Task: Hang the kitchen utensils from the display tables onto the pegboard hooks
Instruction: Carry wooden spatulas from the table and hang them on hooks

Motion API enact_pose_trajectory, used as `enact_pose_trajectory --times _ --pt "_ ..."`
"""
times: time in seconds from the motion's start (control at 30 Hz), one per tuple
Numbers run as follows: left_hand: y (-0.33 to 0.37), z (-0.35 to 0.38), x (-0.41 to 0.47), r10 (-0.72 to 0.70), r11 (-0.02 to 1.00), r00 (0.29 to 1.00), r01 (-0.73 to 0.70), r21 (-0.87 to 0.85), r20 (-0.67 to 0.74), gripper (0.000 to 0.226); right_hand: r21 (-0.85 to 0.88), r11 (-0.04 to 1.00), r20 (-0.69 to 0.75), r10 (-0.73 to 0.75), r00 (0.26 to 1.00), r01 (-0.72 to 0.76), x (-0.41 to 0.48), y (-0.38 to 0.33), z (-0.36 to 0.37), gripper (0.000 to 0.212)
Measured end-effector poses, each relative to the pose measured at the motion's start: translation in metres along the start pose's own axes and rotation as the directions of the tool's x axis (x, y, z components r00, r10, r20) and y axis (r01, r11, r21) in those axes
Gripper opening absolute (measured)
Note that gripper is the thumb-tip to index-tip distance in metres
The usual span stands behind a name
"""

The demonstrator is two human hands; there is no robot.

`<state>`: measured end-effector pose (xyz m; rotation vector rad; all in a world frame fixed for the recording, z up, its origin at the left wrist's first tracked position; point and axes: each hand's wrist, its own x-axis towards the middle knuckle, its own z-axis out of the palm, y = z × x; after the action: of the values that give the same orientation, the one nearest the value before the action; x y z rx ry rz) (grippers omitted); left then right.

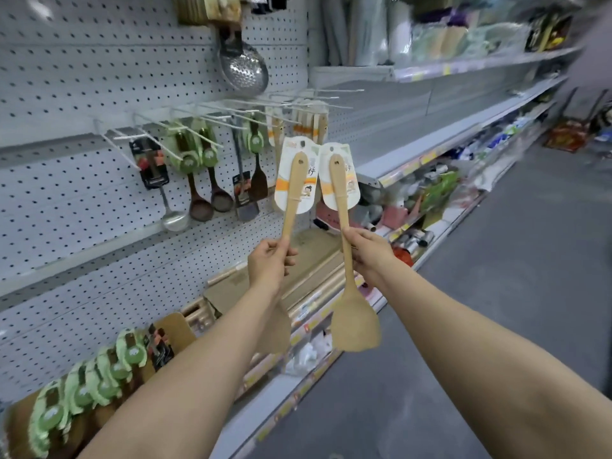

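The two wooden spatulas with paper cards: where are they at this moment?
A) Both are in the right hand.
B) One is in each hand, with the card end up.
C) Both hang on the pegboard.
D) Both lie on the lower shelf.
B: the left hand grips one wooden spatula by its handle, and the right hand grips the second spatula, both with the carded end up.
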<state>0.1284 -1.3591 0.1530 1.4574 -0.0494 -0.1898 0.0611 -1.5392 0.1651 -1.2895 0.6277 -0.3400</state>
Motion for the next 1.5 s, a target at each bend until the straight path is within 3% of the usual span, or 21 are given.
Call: enact_pose_trajectory --times 0.33,0.57,0.83,1.2,1.5 --pt "0.003 0.159 0.149 0.036 0.997 0.999 -0.035 -0.063 0.009 0.007 -0.04 0.999 0.003 -0.033 0.999 0.033 0.184 -0.081 -0.056 0.009" --pt "-0.01 0.207 0.196 -0.01 1.0 0.998 0.009 -0.022 -0.055 0.005 -0.053 0.999 0.026 0.009 1.0 -0.007 0.273 -0.104 -0.077 0.015" --pt "-0.011 0.244 0.234 0.066 0.998 0.986 -0.065 0.009 -0.155 0.006 -0.009 1.0 0.234 0.028 0.972 -0.026 0.346 -0.114 -0.085 0.018" --pt "-0.012 0.316 0.253 0.121 0.992 0.929 -0.122 0.019 -0.349 0.004 -0.196 0.98 0.476 0.065 0.877 0.034 0.434 -0.126 -0.101 0.019" --pt "-0.025 0.351 0.237 0.101 0.991 0.848 -0.129 -0.017 -0.521 0.004 -0.122 0.991 0.562 0.114 0.819 -0.055 0.462 -0.109 -0.109 0.018"
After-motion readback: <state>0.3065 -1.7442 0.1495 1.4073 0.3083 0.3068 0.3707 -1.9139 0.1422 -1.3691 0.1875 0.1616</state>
